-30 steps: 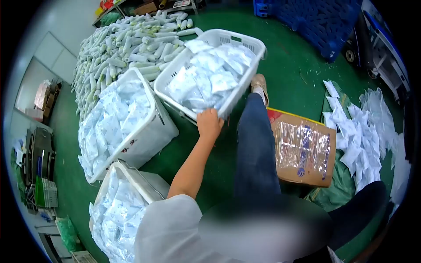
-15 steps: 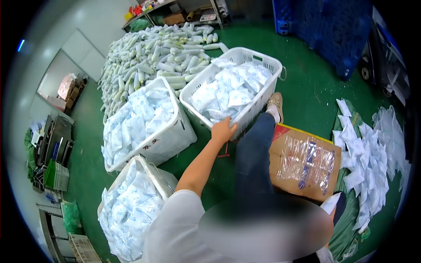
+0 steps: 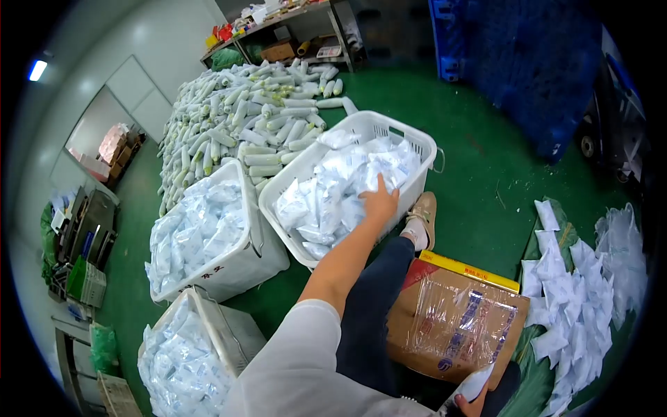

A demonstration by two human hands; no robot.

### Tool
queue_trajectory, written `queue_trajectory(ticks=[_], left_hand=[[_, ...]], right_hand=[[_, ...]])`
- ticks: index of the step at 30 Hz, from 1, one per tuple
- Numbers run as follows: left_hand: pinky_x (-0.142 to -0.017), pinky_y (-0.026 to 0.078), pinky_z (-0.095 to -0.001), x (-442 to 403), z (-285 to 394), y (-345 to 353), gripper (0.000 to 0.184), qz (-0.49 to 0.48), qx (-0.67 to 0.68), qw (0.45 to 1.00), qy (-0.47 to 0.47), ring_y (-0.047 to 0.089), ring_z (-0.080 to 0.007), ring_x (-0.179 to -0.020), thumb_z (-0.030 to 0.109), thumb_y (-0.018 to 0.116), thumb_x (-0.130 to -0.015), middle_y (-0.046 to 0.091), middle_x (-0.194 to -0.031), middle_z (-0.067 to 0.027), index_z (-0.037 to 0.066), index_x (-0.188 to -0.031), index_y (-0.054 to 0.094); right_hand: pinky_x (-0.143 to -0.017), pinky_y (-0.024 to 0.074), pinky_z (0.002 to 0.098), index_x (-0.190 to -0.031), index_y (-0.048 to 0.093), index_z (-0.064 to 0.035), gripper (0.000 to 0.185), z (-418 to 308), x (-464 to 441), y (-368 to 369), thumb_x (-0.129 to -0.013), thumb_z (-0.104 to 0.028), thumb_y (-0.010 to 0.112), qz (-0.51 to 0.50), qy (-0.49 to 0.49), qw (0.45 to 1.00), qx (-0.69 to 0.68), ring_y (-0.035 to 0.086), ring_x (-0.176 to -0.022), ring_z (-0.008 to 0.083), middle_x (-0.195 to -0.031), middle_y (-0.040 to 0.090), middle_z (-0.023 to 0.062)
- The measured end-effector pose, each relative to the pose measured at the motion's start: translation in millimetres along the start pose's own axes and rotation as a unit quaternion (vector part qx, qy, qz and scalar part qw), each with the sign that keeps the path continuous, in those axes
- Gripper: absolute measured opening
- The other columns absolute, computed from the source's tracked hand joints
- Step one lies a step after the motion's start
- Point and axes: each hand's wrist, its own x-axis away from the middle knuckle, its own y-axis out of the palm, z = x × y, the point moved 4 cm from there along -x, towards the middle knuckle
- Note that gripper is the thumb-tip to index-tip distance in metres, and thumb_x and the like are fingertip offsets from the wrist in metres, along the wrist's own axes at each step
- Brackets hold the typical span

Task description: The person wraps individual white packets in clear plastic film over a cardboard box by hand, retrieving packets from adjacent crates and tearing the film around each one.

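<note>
My left hand (image 3: 381, 203) is over the packets in the far white basket (image 3: 278, 224), near its right side. The index finger and thumb are spread, and I cannot see anything held. Beneath it lie plump white-and-blue packets (image 3: 326, 191), like ice packs. At the bottom edge, my right hand (image 3: 472, 404) is closed on a white packet (image 3: 478, 379), partly cut off by the frame. That packet is in front of the cardboard box (image 3: 451, 320), which has plastic film over it and a yellow strip along its far edge.
Two more white baskets, a middle one (image 3: 267, 260) and a near one (image 3: 233, 333), hold packets on the left. Behind is a big heap of wrapped pale-green vegetables (image 3: 243, 118). Flat white packets (image 3: 573, 299) cover the floor at right. A blue pallet (image 3: 514, 76) stands at back.
My left hand has moved from the basket's near rim to over the packets inside. My right hand and the packet now show more clearly at the bottom. The view has tilted upward.
</note>
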Motion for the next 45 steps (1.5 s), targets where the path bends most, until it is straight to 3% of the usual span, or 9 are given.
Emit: queue_trajectory(ticks=[4, 12, 17, 24, 30, 37, 38, 40, 45], left_hand=[[-0.101, 0.042, -0.0586, -50, 20, -8, 0.080, -0.004, -0.046, 0.999, -0.009, 0.056, -0.0614, -0.107, 0.051, 0.045, -0.095, 0.055, -0.122, -0.0436, 0.012, -0.159, 0.015], [-0.073, 0.055, -0.0469, -89, 55, -171, 0.052, 0.151, -0.161, 0.967, 0.130, 0.069, -0.0353, -0.082, 0.045, 0.063, -0.085, 0.072, -0.093, -0.0153, 0.009, -0.122, 0.060], [-0.104, 0.044, -0.0482, -177, -73, -116, 0.095, 0.143, 0.080, 0.976, -0.145, 0.050, -0.0428, -0.130, 0.061, 0.067, -0.077, 0.055, -0.136, -0.0258, 0.010, -0.151, 0.037], [-0.101, 0.046, -0.0438, -225, -17, -93, 0.076, -0.036, 0.177, 0.982, 0.048, 0.063, -0.0391, -0.112, 0.057, 0.055, -0.087, 0.068, -0.120, -0.0180, 0.012, -0.147, 0.044], [-0.109, 0.031, -0.0584, -138, -60, -75, 0.071, 0.011, -0.280, 0.954, 0.104, 0.061, -0.0326, -0.116, 0.057, 0.047, -0.094, 0.066, -0.121, -0.0215, 0.006, -0.143, 0.048], [-0.115, 0.028, -0.0461, -154, -5, -115, 0.059, 0.241, 0.230, 0.925, 0.182, 0.037, -0.0421, -0.137, 0.040, 0.056, -0.095, 0.047, -0.143, -0.0227, 0.005, -0.143, 0.047], [-0.115, 0.026, -0.0512, -130, 63, -131, 0.059, 0.215, 0.163, 0.907, 0.323, 0.037, -0.0433, -0.137, 0.040, 0.061, -0.092, 0.045, -0.147, -0.0214, 0.010, -0.141, 0.050], [-0.108, 0.027, -0.0676, -114, 102, -73, 0.065, 0.078, 0.030, 0.975, 0.206, 0.036, -0.0420, -0.138, 0.049, 0.072, -0.078, 0.034, -0.155, -0.0196, 0.015, -0.132, 0.060], [-0.112, 0.028, -0.0587, -73, 72, -42, 0.066, 0.118, 0.027, 0.950, 0.286, 0.035, -0.0474, -0.139, 0.050, 0.062, -0.087, 0.031, -0.155, -0.0277, 0.014, -0.141, 0.053]], right_hand=[[-0.103, 0.0423, 0.0399, -0.149, 0.030, 0.0042, 0.083, 5, -20, 8, -0.083, -0.019, 0.074, -0.017, 0.017, 0.999, 0.037, 0.051, -0.120, 0.0297, -0.135, 0.048, 0.0201], [-0.103, 0.0404, 0.0378, -0.155, 0.012, 0.0022, 0.105, -11, -51, 7, -0.080, -0.028, 0.079, -0.038, -0.009, 0.999, 0.011, 0.049, -0.121, 0.0279, -0.135, 0.047, 0.0178], [-0.103, 0.0410, 0.0383, -0.154, 0.015, 0.0015, 0.100, -16, -67, 1, -0.081, -0.031, 0.076, -0.030, 0.034, 0.998, 0.032, 0.050, -0.120, 0.0284, -0.134, 0.048, 0.0179], [-0.103, 0.0418, 0.0391, -0.152, 0.019, 0.0005, 0.094, -20, -74, 2, -0.083, -0.034, 0.073, -0.017, 0.060, 0.997, 0.047, 0.051, -0.119, 0.0291, -0.133, 0.050, 0.0181], [-0.102, 0.0425, 0.0397, -0.151, 0.023, -0.0003, 0.089, -18, -77, -10, -0.085, -0.036, 0.070, -0.013, 0.053, 0.998, 0.020, 0.052, -0.119, 0.0297, -0.132, 0.052, 0.0182], [-0.102, 0.0433, 0.0404, -0.150, 0.027, -0.0013, 0.083, -6, -67, -3, -0.087, -0.039, 0.067, 0.002, 0.040, 0.999, -0.003, 0.054, -0.118, 0.0303, -0.130, 0.054, 0.0184], [-0.102, 0.0434, 0.0406, -0.150, 0.027, -0.0014, 0.083, -3, -67, -4, -0.088, -0.039, 0.066, 0.001, 0.040, 0.999, -0.008, 0.054, -0.117, 0.0304, -0.130, 0.054, 0.0184], [-0.102, 0.0437, 0.0408, -0.149, 0.029, -0.0017, 0.081, -3, -67, -1, -0.088, -0.040, 0.065, -0.001, 0.037, 0.999, -0.012, 0.054, -0.117, 0.0306, -0.130, 0.054, 0.0185], [-0.102, 0.0442, 0.0413, -0.148, 0.031, -0.0024, 0.078, 2, -60, -5, -0.090, -0.042, 0.063, -0.006, 0.031, 0.999, -0.037, 0.055, -0.117, 0.0311, -0.129, 0.056, 0.0186]])
